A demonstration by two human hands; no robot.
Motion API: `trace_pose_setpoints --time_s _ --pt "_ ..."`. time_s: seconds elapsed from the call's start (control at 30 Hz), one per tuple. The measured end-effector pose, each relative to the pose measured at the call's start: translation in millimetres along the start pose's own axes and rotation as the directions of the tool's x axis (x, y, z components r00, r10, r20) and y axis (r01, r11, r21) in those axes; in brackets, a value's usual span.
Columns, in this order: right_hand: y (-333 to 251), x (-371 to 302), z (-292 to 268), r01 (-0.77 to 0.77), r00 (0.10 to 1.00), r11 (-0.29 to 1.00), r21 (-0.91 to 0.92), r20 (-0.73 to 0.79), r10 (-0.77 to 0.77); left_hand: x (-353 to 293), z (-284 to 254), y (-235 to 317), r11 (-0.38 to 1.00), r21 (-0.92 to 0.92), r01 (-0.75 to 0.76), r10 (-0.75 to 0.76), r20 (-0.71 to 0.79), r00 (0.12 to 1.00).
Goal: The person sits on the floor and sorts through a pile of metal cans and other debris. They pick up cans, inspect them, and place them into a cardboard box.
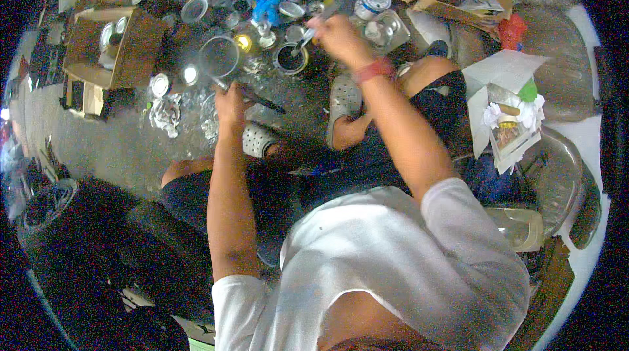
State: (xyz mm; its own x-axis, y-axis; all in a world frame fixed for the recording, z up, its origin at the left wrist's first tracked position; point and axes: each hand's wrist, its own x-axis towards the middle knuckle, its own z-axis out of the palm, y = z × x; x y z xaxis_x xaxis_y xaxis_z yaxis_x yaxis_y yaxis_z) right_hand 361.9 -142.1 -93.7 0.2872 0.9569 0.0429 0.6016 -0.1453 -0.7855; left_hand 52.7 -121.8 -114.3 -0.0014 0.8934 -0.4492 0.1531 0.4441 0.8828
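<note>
My right hand, with a red band at its wrist, is closed around a slim pale stick-like tool. The tool's lower end reaches into an open can of dark liquid. On the left, my left hand is closed on a dark, rod-like tool that sticks out to the right of the fist. A short pale end shows above that hand, close to a round clear tub; whether they touch I cannot tell. Blur hides the exact kind of both tools.
Several cans and tubs crowd the ground ahead, with a blue cloth or glove among them. An open cardboard box stands left, crumpled foil nearby. My light clogs flank the work. Papers lie on a chair at right.
</note>
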Motion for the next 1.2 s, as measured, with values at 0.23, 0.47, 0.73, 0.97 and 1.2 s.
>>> trace_pose_setpoints --time_s 0.23,0.47,0.73,0.97,1.2 --pt "37.3 12.5 50.1 0.034 0.928 0.951 -0.306 0.363 0.084 -17.2 12.1 12.1 0.999 -0.02 0.028 -0.028 -0.035 0.999" --pt "18.7 54.1 -110.7 0.627 0.676 0.511 -0.587 0.736 0.016 -24.8 15.0 4.0 0.881 0.438 -0.182 0.22 -0.038 0.975" --pt "93.9 40.9 -85.9 0.566 0.709 0.622 -0.542 0.704 -0.032 -16.5 53.6 22.8 0.945 0.296 -0.139 0.125 0.067 0.99" --pt "49.6 88.4 -107.0 0.398 0.8 0.756 -0.52 0.6 -0.009 11.0 60.6 25.6 0.972 0.168 0.167 -0.177 0.047 0.983" --pt "-69.0 107.7 -45.0 0.077 0.975 0.975 0.209 0.188 -0.118 8.9 57.2 46.9 0.944 0.252 0.211 -0.202 -0.061 0.978"
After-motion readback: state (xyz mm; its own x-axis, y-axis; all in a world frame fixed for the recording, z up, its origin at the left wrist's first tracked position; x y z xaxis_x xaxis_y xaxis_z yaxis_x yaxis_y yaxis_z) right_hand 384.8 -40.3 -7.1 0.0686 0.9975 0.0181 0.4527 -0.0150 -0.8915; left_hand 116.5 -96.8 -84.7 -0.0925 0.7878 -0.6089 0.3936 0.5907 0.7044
